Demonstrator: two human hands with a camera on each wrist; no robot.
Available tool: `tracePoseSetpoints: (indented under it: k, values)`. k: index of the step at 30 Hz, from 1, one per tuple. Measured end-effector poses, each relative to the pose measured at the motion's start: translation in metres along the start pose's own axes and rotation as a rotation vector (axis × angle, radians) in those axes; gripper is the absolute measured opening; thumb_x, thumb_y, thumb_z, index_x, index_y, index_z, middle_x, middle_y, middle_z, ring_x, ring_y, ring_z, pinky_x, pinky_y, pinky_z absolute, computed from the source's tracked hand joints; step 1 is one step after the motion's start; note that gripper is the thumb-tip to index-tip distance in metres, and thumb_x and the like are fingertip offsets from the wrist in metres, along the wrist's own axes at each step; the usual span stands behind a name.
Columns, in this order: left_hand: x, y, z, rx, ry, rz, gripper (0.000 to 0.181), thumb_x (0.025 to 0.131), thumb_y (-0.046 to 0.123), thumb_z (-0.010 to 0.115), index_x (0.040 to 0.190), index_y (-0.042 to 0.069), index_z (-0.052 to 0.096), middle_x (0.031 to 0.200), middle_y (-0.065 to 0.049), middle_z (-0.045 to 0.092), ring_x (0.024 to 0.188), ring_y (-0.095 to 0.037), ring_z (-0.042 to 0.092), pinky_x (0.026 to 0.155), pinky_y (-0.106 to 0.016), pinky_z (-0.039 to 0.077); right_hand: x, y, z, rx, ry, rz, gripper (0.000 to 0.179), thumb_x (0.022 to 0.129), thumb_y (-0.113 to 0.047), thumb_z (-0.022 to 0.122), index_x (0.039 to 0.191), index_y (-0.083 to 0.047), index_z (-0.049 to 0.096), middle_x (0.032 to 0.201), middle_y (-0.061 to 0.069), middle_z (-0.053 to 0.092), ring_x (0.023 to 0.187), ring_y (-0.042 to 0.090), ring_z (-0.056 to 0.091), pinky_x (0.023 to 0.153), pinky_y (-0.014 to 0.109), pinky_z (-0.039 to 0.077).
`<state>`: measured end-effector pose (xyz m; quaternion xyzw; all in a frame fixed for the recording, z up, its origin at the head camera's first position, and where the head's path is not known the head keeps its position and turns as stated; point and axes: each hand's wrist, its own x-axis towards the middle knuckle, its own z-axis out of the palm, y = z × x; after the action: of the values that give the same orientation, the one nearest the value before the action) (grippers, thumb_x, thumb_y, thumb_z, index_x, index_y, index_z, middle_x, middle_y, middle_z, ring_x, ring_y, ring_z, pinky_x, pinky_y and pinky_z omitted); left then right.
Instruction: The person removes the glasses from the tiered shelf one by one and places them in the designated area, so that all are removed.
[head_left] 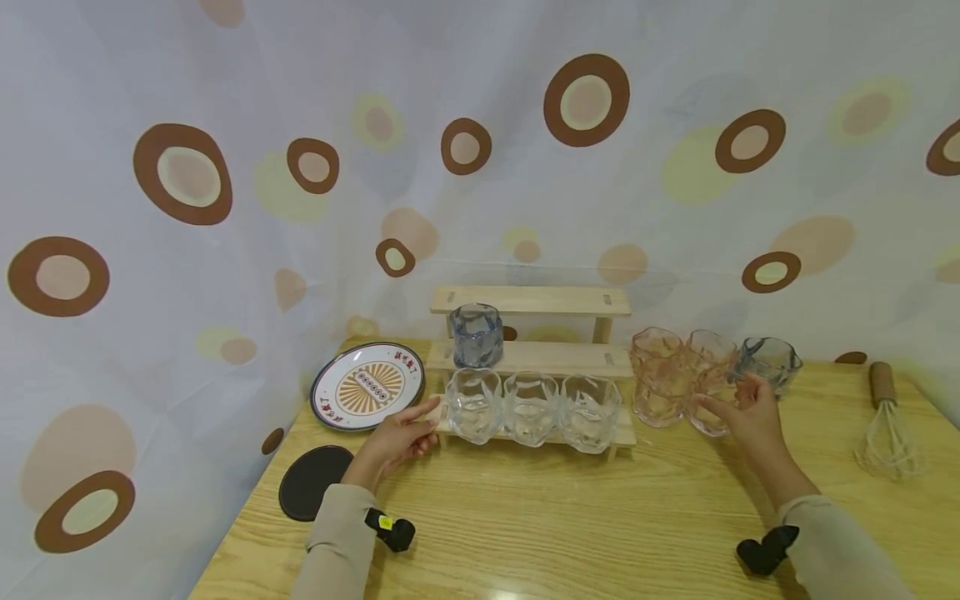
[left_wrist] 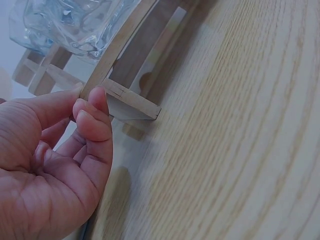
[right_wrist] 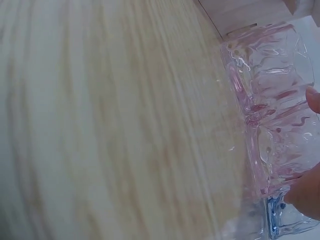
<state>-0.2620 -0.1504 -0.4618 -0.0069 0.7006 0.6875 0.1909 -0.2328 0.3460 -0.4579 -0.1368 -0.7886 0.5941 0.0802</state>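
Observation:
A three-tier wooden rack stands at the back of the table. My left hand pinches the left end of its lowest shelf between thumb and fingers, seen close in the left wrist view. Three clear glasses stand in a row on that shelf, and a blue-grey glass sits on the middle tier at left. To the right of the rack, my right hand holds the front right pink glass between thumb and fingers. Other pink glasses cluster beside it; in the right wrist view, pink glass fills the right side.
A second blue-grey glass stands behind my right hand. Farther right lies a whisk with a wooden handle. Left of the rack are a patterned plate and a black round mat. A patterned cloth hangs behind the table.

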Motion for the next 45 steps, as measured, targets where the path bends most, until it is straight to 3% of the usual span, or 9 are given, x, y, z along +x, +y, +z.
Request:
tracePoseSetpoints:
  k: [7, 15, 21, 26, 29, 33, 45]
  values:
    - [0.0, 0.0, 0.001, 0.01, -0.007, 0.001, 0.048, 0.096, 0.007, 0.054, 0.143, 0.013, 0.045, 0.067, -0.001, 0.063, 0.056, -0.007, 0.048, 0.054, -0.021, 0.039, -0.003, -0.001, -0.001, -0.043, 0.003, -0.008, 0.106, 0.086, -0.039, 0.068, 0.15, -0.003, -0.009, 0.154, 0.025, -0.002, 0.14, 0.042, 0.0, 0.108, 0.058, 0.015]
    - [0.001, 0.001, 0.002, 0.03, -0.013, 0.005, 0.047, 0.096, 0.009, 0.054, 0.142, 0.014, 0.045, 0.069, -0.001, 0.064, 0.056, -0.006, 0.049, 0.054, -0.02, 0.039, -0.004, -0.002, -0.005, -0.091, -0.021, 0.0, 0.111, 0.088, -0.039, 0.066, 0.147, -0.004, -0.021, 0.151, 0.029, -0.011, 0.138, 0.047, -0.006, 0.107, 0.061, 0.013]
    - [0.0, 0.0, 0.0, 0.036, -0.006, -0.002, 0.047, 0.096, 0.01, 0.054, 0.142, 0.016, 0.046, 0.07, -0.002, 0.064, 0.056, -0.006, 0.049, 0.054, -0.02, 0.04, -0.009, -0.01, -0.003, -0.105, 0.1, -0.063, 0.107, 0.087, -0.037, 0.067, 0.149, -0.002, -0.014, 0.149, 0.028, -0.001, 0.137, 0.045, 0.01, 0.104, 0.06, 0.023]
    - [0.001, -0.001, 0.0, 0.022, 0.007, -0.01, 0.047, 0.096, 0.009, 0.055, 0.142, 0.015, 0.046, 0.068, -0.001, 0.064, 0.055, -0.006, 0.049, 0.053, -0.019, 0.04, -0.017, -0.034, 0.0, -0.082, 0.17, -0.164, 0.097, 0.089, -0.036, 0.064, 0.151, -0.007, -0.004, 0.153, 0.021, -0.002, 0.141, 0.039, 0.002, 0.108, 0.059, 0.017]
    - [0.002, -0.002, -0.001, 0.017, 0.009, -0.001, 0.047, 0.096, 0.009, 0.055, 0.142, 0.014, 0.046, 0.067, -0.001, 0.063, 0.055, -0.006, 0.048, 0.053, -0.019, 0.04, -0.021, -0.052, 0.004, -0.079, 0.137, -0.244, 0.091, 0.091, -0.034, 0.063, 0.151, -0.008, 0.0, 0.154, 0.021, 0.001, 0.142, 0.036, 0.0, 0.111, 0.055, 0.009]
    - [0.001, -0.001, 0.0, 0.015, 0.01, 0.007, 0.047, 0.096, 0.009, 0.055, 0.142, 0.013, 0.046, 0.067, -0.001, 0.063, 0.055, -0.006, 0.048, 0.053, -0.018, 0.04, -0.026, -0.075, 0.013, -0.074, 0.06, -0.285, 0.088, 0.093, -0.034, 0.06, 0.151, -0.007, 0.0, 0.152, 0.024, 0.006, 0.142, 0.037, 0.004, 0.113, 0.048, 0.006]
    - [-0.001, 0.0, 0.0, 0.005, -0.002, 0.003, 0.048, 0.095, 0.008, 0.056, 0.142, 0.013, 0.046, 0.069, -0.002, 0.064, 0.055, -0.006, 0.048, 0.053, -0.02, 0.04, -0.036, -0.122, 0.053, -0.11, -0.114, -0.292, 0.089, 0.092, -0.041, 0.059, 0.151, -0.003, 0.004, 0.144, 0.025, 0.024, 0.131, 0.043, 0.026, 0.106, 0.055, 0.025]
